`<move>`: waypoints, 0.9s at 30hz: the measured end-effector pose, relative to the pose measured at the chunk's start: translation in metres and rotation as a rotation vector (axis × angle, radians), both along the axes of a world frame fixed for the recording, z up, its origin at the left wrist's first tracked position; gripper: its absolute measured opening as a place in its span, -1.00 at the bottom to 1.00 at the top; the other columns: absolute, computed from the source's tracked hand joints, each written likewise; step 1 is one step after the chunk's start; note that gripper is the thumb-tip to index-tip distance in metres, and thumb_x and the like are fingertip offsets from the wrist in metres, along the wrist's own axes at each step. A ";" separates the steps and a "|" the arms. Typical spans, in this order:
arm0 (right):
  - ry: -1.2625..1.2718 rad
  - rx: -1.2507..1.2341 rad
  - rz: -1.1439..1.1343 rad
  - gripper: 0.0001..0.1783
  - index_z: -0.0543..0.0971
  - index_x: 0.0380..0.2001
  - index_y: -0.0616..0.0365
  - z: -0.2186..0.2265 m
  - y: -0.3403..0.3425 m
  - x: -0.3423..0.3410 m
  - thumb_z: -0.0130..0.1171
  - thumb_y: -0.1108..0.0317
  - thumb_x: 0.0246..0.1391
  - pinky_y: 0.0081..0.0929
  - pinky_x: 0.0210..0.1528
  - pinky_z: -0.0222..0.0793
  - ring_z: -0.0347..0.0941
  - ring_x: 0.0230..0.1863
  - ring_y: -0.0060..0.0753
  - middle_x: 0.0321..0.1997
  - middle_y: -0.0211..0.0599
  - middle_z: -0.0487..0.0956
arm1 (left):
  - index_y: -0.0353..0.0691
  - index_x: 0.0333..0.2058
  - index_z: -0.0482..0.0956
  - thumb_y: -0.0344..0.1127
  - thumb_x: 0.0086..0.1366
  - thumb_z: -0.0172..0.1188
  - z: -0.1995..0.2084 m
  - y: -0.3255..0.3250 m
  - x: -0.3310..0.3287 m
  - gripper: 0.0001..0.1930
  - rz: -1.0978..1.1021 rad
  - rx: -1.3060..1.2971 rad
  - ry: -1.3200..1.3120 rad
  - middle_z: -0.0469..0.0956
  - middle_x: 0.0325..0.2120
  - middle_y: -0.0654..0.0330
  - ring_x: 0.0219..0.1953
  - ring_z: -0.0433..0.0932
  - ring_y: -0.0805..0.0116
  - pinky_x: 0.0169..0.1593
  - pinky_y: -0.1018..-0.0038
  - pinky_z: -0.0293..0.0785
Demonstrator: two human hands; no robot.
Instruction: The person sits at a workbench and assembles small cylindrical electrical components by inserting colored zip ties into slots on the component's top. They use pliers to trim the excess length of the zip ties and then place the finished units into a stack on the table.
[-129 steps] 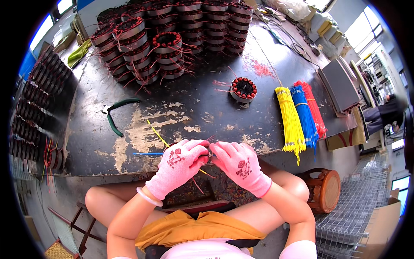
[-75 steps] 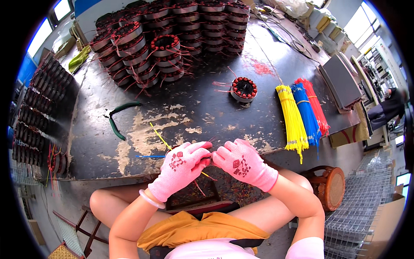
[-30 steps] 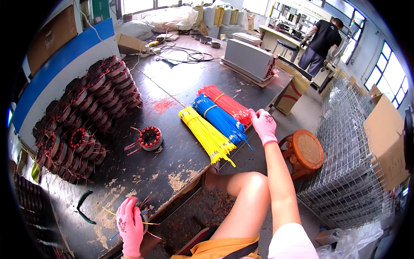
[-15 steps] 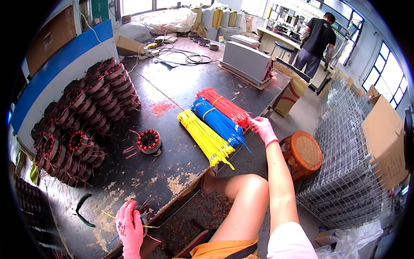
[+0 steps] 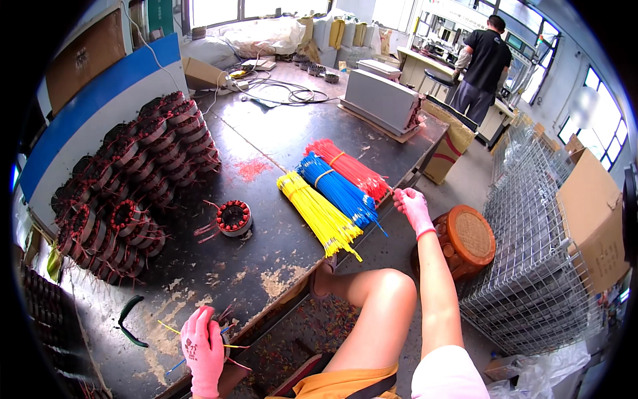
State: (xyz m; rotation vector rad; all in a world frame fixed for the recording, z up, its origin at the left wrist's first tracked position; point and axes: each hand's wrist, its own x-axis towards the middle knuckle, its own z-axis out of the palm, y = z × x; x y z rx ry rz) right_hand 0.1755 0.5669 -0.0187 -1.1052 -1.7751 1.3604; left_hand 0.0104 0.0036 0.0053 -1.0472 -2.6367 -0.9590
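Observation:
My left hand [image 5: 203,342], in a pink glove, is closed at the table's near edge over what looks like a stator, mostly hidden by the fingers. Yellow, blue and reddish wire ends stick out around it. My right hand [image 5: 415,211], also pink-gloved, is pinched just off the end of the red wire bundle [image 5: 345,166]; whether a wire is between the fingertips is too small to tell. Beside the red bundle lie a blue wire bundle [image 5: 335,189] and a yellow wire bundle [image 5: 319,213], each banded. A single wound stator [image 5: 234,218] lies left of them.
Many stators [image 5: 139,179] are stacked at the left. A dark green curved strip [image 5: 126,322] lies near my left hand. A grey box-shaped case [image 5: 379,100] stands at the back. Right of the table are a wooden stool [image 5: 465,239], wire cages [image 5: 525,253] and a person [image 5: 482,73] at a machine.
My right hand has drawn away from the red bundle's end, slightly right and toward me. My left hand keeps its hold. The person at the back has shifted a little.

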 end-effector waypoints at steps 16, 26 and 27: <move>0.321 0.276 0.241 -0.91 0.60 -0.45 0.20 0.131 -0.228 0.041 0.17 0.53 0.14 -0.65 -0.38 0.35 0.46 -0.46 -0.62 -0.43 -0.36 0.62 | -0.35 0.22 0.35 -0.27 0.21 0.39 0.036 0.010 0.021 -0.34 -0.013 0.065 0.436 0.40 0.27 -0.02 0.27 0.37 -0.20 0.39 -0.10 0.20; 0.122 0.468 0.918 -0.94 0.70 -0.40 0.16 0.135 -0.335 -0.048 0.28 0.44 0.10 -0.37 -0.30 0.46 0.58 -0.43 -0.24 -0.47 -0.24 0.64 | -0.08 -0.27 0.76 -0.47 -0.08 0.49 0.119 -0.003 0.025 -0.68 -0.118 0.110 0.774 0.51 -0.33 0.28 -0.21 0.62 0.23 -0.12 0.26 0.67; 0.053 0.472 0.926 -0.89 0.70 -0.36 0.18 0.118 -0.339 -0.059 0.22 0.41 0.17 -0.34 -0.26 0.48 0.60 -0.38 -0.20 -0.44 -0.21 0.65 | -0.11 -0.22 0.74 -0.49 -0.03 0.49 0.108 -0.014 0.024 -0.67 0.011 0.069 0.687 0.52 -0.31 0.27 -0.23 0.62 0.20 -0.20 0.31 0.65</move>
